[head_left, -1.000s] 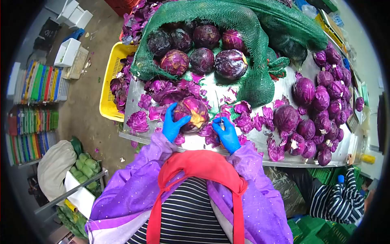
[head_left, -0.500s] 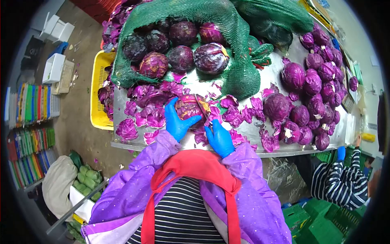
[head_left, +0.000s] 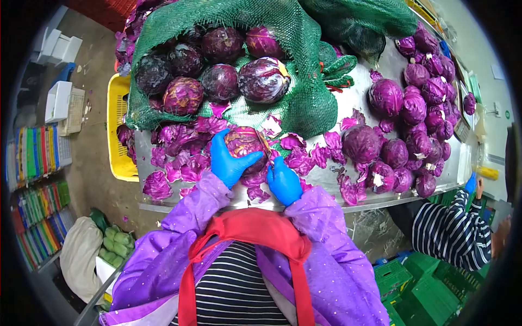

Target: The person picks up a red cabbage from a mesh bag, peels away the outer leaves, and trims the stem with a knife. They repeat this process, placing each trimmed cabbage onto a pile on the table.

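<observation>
A red cabbage (head_left: 244, 145) with brownish, torn outer leaves rests on the metal table in front of me. My left hand (head_left: 229, 162), in a blue glove, grips its left and near side, thumb laid across the front. At the cabbage's right side is my right hand (head_left: 285, 183), gloved alike, with fingers closed round a knife. The thin knife blade (head_left: 267, 146) runs up along the right edge of the cabbage; the handle is hidden in the glove. Loose purple leaves (head_left: 182, 163) lie all about both hands.
Behind the cabbage, a green mesh sack (head_left: 310, 103) lies open with several whole cabbages inside. Trimmed cabbages (head_left: 418, 144) are heaped on the right of the metal table (head_left: 331, 198). A yellow crate (head_left: 118, 157) stands left. A co-worker in a striped top (head_left: 448, 233) is at right.
The whole view has shifted, so the table's contents appear further left. The cabbage has turned, its yellowish end showing less, and the blade sits closer against its right side. Both hands keep their hold.
</observation>
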Tool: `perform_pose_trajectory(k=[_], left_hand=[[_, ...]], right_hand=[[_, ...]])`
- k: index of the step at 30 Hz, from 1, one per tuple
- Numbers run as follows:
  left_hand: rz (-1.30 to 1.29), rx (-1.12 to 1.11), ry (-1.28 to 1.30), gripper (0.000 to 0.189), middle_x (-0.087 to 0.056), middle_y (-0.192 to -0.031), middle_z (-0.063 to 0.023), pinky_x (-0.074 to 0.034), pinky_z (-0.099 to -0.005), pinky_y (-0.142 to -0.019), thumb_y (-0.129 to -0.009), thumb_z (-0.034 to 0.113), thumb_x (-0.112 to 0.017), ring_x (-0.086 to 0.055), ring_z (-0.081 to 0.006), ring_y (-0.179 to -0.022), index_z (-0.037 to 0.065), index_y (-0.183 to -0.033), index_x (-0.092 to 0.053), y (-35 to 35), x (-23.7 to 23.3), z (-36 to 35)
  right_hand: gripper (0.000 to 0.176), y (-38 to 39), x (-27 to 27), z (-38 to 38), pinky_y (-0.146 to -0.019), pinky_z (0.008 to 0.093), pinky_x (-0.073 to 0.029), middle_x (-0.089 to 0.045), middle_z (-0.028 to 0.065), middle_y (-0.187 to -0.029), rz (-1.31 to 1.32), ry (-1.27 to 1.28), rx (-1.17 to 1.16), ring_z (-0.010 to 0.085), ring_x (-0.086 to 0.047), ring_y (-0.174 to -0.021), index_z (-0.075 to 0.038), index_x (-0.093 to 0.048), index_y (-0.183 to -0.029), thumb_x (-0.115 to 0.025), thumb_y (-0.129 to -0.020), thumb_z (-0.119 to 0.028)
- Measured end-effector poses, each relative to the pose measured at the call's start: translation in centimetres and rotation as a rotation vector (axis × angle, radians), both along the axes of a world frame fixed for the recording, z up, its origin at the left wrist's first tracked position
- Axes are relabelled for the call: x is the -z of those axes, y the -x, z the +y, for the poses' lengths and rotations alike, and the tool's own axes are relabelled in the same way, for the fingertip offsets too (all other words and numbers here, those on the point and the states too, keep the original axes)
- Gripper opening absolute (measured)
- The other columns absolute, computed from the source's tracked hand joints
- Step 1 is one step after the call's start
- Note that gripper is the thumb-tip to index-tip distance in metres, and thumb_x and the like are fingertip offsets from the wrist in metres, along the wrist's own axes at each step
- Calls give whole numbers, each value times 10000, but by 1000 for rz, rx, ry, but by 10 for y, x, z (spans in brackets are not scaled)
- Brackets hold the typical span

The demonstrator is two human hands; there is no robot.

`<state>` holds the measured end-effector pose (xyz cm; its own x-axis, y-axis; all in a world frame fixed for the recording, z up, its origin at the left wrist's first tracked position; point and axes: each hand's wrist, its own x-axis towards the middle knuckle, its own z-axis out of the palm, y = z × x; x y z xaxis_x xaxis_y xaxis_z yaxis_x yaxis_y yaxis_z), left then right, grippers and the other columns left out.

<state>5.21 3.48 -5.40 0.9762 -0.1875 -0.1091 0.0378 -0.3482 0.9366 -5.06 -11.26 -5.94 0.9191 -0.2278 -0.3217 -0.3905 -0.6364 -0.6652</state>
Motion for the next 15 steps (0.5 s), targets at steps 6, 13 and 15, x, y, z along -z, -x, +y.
perform_pose_trajectory(k=[6, 13, 15], left_hand=[[-18, 54, -211, 908, -499, -1115, -199, -454, -427, -882, -526, 373, -885, -534, -335, -1015, -41, -1190, -423, -16, -10, -14], [-139, 157, -328, 916, -481, -1120, -214, -427, -434, -903, -519, 401, -879, -504, -355, -1035, -21, -1195, -426, -7, -22, -17], [-171, 138, -266, 902, -483, -1134, -204, -422, -433, -910, -528, 396, -879, -500, -351, -1043, -11, -1195, -428, -8, -7, -11]], right_hand=[[303, -10, 24, -5, -562, 540, -445, -589, 279, -741, 26, 26, 60, 456, -587, -669, 10, -435, -1056, -556, -829, -149], [318, -9, 62, 5, -565, 531, -466, -617, 273, -771, 154, -10, 63, 425, -623, -687, 76, -446, -1086, -496, -820, -90], [383, -16, 60, 0, -617, 533, -476, -623, 288, -813, 186, -6, 6, 437, -625, -744, 117, -416, -1129, -490, -822, -100]])
